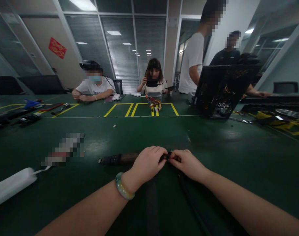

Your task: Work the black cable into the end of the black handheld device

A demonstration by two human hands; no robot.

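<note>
Green bench (238, 144): dark cylindrical tool (124, 159) lying flat. Left hand (149, 161) clamped on tool's rear; right hand (188, 164) at tool's end, grip unclear. Black cable (191, 198) near right wrist.

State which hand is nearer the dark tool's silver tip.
Left. The left hand grasps the dark tool to the right of its silver tip; the right hand is farther right, near the tool's opposite end.

A green surface (225, 141), lined with yellow tape (124, 104), carries a dark, rod-shaped tool (124, 159) near its middle, a black cable (188, 193) at its right, a white cylinder (13, 186) at left, coloured wires (155, 104) toward the far side and, beyond at right, a black case (218, 91).
</note>
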